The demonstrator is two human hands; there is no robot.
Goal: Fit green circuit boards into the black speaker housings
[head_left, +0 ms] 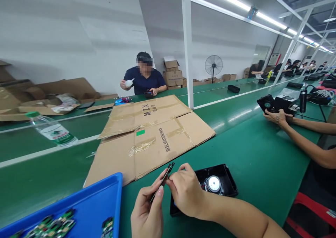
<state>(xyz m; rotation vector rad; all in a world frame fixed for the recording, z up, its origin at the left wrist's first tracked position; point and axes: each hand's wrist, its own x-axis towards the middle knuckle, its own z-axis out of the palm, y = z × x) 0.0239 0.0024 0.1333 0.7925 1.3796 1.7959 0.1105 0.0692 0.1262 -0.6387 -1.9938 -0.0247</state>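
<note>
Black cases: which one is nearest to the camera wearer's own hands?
The open case, partly hidden by the right hand, with a round speaker inside. Another case is in a co-worker's hands, farther right; the others lie farther away.

I see the thin board point(167, 174) in the left hand point(148, 206) nearly edge-on, so its faces are mostly hidden from me. What the right hand point(187, 192) touches with its curled fingertips, I can't tell; it also covers part of the black casing point(230, 178). My view's edges cut off the blue tray point(91, 203) and the co-worker point(307, 136) at right. The distant workers point(295, 65) are too small to read.
</note>
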